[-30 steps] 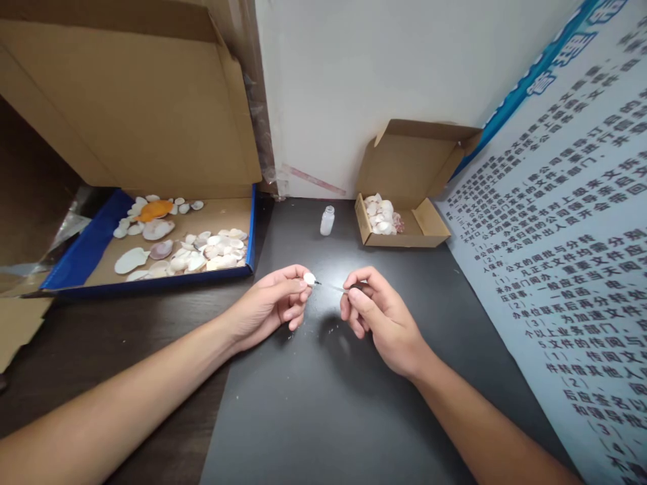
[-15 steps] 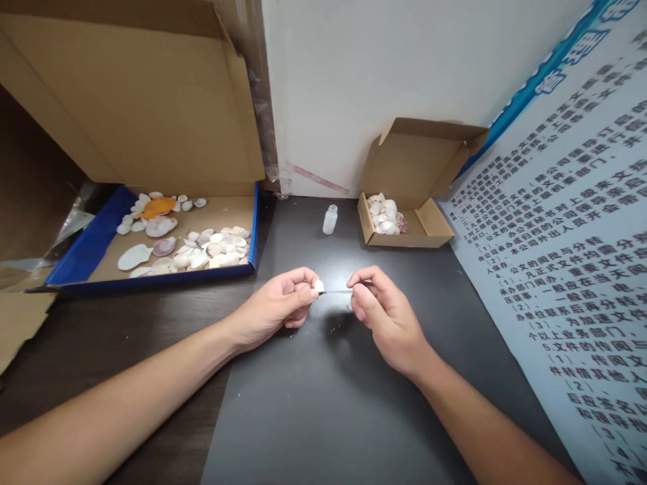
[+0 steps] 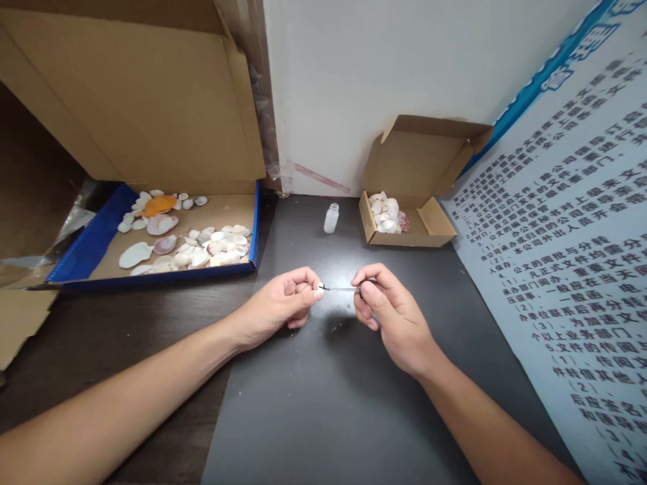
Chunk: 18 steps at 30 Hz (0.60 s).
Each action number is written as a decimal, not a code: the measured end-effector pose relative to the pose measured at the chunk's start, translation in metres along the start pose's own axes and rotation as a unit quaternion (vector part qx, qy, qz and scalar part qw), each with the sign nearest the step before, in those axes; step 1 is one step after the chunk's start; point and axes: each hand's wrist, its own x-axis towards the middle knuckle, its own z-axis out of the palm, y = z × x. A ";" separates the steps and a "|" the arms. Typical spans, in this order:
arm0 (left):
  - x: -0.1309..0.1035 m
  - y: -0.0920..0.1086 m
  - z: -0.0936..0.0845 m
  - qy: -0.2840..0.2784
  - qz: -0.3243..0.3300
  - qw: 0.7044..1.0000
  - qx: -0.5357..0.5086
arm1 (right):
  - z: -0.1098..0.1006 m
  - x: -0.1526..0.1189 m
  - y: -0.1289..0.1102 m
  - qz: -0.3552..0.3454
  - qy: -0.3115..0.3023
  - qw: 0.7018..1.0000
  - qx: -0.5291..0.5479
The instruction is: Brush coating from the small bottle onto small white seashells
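Note:
My left hand [image 3: 290,300] pinches a small white seashell [image 3: 321,286] between thumb and fingertips, the fingers covering part of it. In my right hand [image 3: 394,313] is a brush cap [image 3: 341,289], gripped by its dark round top between thumb and fingers. Its thin pale stem points left, and its dark tip is at the shell, seemingly touching it. Both hands are held above the dark grey tabletop [image 3: 283,417]. Beyond them stands a small uncapped bottle [image 3: 331,220] with whitish contents.
At the left lies an open blue-edged cardboard box [image 3: 255,229] with many shells and an orange piece [image 3: 160,205]. A smaller open cardboard box [image 3: 404,238] at the back right holds white shells. A white wall [image 3: 323,101] rises behind; a printed board [image 3: 571,222] leans along the right.
My right hand has shifted slightly right and turned, so the dark cap now shows. The brush tip has moved over the shell's visible face. My left hand has barely moved.

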 end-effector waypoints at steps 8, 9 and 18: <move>0.000 0.000 0.000 -0.002 0.009 1.000 0.008 | -0.002 0.001 0.000 0.009 -0.007 1.000 0.006; 0.000 0.000 0.000 -0.003 0.010 1.000 0.009 | -0.003 0.001 0.000 0.001 0.006 1.000 -0.023; 0.000 0.000 0.000 -0.008 0.009 1.000 0.008 | -0.002 0.000 -0.002 -0.001 0.009 0.998 -0.069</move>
